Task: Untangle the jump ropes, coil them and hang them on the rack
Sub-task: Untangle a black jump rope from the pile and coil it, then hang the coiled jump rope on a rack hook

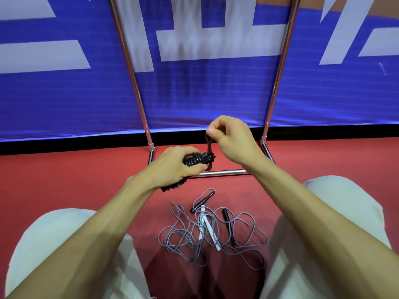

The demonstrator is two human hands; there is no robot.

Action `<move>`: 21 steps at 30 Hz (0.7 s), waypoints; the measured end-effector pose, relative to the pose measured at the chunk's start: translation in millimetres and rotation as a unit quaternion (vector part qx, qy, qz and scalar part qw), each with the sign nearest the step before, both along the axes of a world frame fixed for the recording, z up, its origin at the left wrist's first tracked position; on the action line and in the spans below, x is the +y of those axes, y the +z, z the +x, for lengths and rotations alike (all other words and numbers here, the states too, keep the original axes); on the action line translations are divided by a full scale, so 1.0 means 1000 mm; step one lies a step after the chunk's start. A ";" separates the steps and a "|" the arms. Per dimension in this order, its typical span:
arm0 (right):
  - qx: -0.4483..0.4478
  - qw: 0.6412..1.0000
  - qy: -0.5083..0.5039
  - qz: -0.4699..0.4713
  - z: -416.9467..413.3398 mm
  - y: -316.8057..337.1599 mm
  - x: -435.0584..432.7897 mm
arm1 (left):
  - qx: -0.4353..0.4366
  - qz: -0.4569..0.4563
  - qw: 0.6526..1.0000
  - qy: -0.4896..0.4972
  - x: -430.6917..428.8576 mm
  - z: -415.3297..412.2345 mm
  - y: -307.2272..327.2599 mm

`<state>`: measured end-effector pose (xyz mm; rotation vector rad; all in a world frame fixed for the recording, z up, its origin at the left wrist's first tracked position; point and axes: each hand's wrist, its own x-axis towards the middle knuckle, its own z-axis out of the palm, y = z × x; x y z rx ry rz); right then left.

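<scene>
Knees (64, 244): pale trousers fill the lower left and lower right corners of the frame.
Grey ropes (183, 236): a loose tangle lies on the red floor (86, 169) at lower centre, between the knees, untouched by either hand.
Handles: a white pair (207, 229) lies across the middle of the tangle, and one black handle (203, 200) lies at its upper edge, another (228, 225) on its right.
Left hand (172, 165): at frame centre, fingers curled round the wound bundle of the black rope (194, 159); a dark ribbed end sticks out below the palm.
Right hand (231, 137): just above and right of the bundle, thumb and fingers pinching a short loop of the same black rope, drawn upward.
Rack (220, 173): a chrome frame with its base bar on the floor just behind the hands; two uprights rise to the top edge; its hanging bar is out of view.
Banner (86, 93): blue with white shapes, behind the rack.
Step in hand: probably securing the last turn of the black coil.
Next move: likely calls for tucking the loop tight, lifting the coil to the rack, then starting on the grey tangle.
</scene>
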<state>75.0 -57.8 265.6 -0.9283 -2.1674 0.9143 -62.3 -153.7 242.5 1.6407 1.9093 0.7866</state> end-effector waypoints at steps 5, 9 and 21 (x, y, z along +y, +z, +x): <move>0.121 0.989 -0.031 -0.076 0.003 0.003 0.006 | -0.081 -0.018 0.997 0.000 0.003 0.008 0.000; 0.214 0.964 0.002 -0.158 0.008 0.014 0.010 | -0.184 -0.041 0.982 -0.028 0.005 0.013 0.004; 0.265 0.953 0.083 -0.123 0.022 0.107 0.018 | -0.196 0.212 0.954 0.081 0.021 0.025 0.104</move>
